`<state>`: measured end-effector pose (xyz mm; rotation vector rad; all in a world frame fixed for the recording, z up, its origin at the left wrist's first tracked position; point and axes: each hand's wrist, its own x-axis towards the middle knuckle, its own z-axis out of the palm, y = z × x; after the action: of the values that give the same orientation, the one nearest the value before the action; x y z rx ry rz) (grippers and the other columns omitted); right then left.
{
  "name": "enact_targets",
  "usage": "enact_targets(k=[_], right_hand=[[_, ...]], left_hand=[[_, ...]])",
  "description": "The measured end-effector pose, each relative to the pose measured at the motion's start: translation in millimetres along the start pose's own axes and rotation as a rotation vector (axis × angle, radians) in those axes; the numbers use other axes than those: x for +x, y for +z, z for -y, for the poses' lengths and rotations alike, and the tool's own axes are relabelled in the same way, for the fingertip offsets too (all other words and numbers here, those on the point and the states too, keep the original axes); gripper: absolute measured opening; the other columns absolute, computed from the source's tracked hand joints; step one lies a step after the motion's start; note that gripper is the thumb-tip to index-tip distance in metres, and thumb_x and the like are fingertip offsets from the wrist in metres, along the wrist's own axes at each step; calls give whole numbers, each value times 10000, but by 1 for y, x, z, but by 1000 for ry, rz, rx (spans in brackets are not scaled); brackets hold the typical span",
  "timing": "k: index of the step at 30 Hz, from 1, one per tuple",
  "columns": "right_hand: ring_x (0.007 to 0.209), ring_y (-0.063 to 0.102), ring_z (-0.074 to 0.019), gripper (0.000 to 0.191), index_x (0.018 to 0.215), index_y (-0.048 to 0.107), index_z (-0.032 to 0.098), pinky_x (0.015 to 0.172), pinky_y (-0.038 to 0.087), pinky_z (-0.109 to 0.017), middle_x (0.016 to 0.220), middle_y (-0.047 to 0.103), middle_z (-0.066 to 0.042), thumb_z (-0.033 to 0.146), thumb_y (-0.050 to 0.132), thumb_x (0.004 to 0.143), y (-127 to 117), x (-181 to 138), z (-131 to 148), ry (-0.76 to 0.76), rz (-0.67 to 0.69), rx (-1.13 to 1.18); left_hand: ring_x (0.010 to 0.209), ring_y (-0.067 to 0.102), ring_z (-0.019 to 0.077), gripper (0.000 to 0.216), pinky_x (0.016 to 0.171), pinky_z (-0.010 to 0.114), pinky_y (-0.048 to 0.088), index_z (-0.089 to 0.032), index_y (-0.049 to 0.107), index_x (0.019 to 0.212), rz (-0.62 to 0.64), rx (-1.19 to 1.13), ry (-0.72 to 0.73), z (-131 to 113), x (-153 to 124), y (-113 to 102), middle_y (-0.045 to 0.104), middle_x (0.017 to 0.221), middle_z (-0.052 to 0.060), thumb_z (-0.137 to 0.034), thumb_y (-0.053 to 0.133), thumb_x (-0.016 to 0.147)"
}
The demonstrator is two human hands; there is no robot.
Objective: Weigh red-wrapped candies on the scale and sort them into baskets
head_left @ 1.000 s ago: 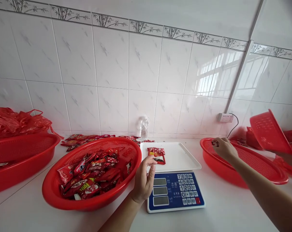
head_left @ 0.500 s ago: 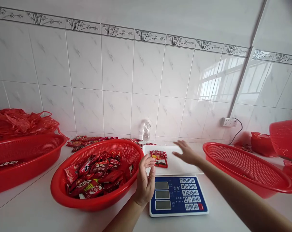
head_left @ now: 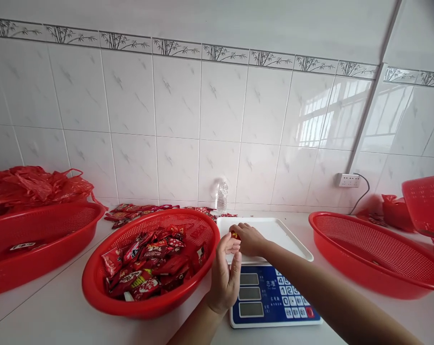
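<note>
My right hand (head_left: 248, 238) rests palm-down on the white scale tray (head_left: 281, 231), its fingers closed over the red snack packets (head_left: 234, 235), of which only a small red edge shows. My left hand (head_left: 227, 278) is upright with fingers apart at the tray's front left edge, holding nothing, right beside my right hand. Below them is the blue keypad of the scale (head_left: 272, 297). A red basket of red snack packets (head_left: 152, 261) stands just left of my left hand.
An empty red mesh basket (head_left: 373, 256) sits right of the scale. A red basket (head_left: 40, 235) with red plastic bags (head_left: 37, 184) is at far left. Loose packets (head_left: 131, 211) and a water bottle (head_left: 222, 195) lie by the tiled wall. Another red basket (head_left: 427, 203) hangs tilted at far right.
My right hand left the right basket's rim, swept left over the scale tray and came down on the packets there. My left hand stayed beside the tray.
</note>
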<state>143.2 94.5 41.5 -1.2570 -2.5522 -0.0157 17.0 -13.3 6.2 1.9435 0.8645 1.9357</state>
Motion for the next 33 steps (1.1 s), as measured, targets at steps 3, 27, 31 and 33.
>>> enact_targets(k=[3,27,31,33], right_hand=[[897,567,-230,358,1115,544,207,750,400,-323,994,627,-81,388,618,815,0,-4,4,-17,-53,-44],[1088,568,-381,520,1273,517,150,760,488,-491,1195,589,-203,428,474,835,-75,-178,-231,832,-433,-235],[1234,464,-384,512,1282,514,143,912,432,-551,1312,520,-202,397,462,841,-56,-158,-209,746,-478,-176],[1264,448,-330,501,1305,492,172,956,436,-491,1352,497,-162,421,436,875,-43,-134,-178,610,-503,-121]], left_hand=[[1042,584,215,390,892,406,500,-231,357,1367,8,-11,-18,0,0,0,573,1171,119,-306,397,986],[982,598,196,365,852,383,522,-236,372,1340,86,20,0,6,2,4,597,1068,83,-287,398,980],[974,601,195,366,837,370,524,-223,378,1337,96,40,5,5,-2,4,604,1054,85,-279,406,977],[948,609,191,359,824,366,525,-212,385,1330,105,64,8,4,-4,6,613,1034,86,-278,402,977]])
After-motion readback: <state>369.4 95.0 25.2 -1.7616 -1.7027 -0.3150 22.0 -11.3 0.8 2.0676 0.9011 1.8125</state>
